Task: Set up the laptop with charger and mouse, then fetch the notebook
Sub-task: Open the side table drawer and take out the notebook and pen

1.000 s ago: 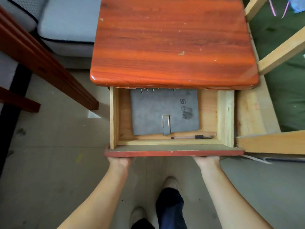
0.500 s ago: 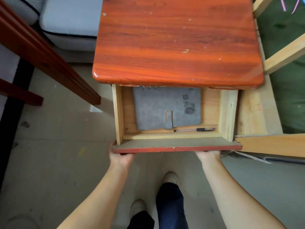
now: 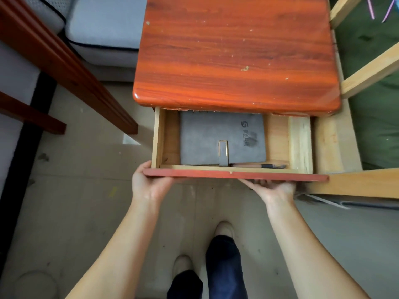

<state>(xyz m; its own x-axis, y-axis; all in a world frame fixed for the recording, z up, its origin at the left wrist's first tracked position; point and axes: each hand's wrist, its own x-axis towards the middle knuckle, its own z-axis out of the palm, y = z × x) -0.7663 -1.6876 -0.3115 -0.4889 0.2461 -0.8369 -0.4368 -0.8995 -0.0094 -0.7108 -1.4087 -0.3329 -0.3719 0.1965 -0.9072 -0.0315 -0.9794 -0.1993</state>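
Notebook: I see the grey felt-covered ring-bound notebook [image 3: 222, 139] flat in the open wooden drawer [image 3: 300, 145], ring spine toward the rear, strap toward the front.
Left hand [image 3: 149, 184]: grips the drawer front's left corner.
Right hand [image 3: 272, 188]: fingers hidden under the front edge; grip indeterminate.

A small table with a glossy, scuffed red-orange wooden top [image 3: 235, 50] stands on a pale, stained tile floor [image 3: 71, 212]. To its left, a dark red-brown wooden frame rail [image 3: 64, 67] slants past grey cushions with dark piping [image 3: 103, 24]. To the right, pale unfinished wooden slats [image 3: 371, 70] cross above green fabric [image 3: 375, 130]. The light is soft and even.
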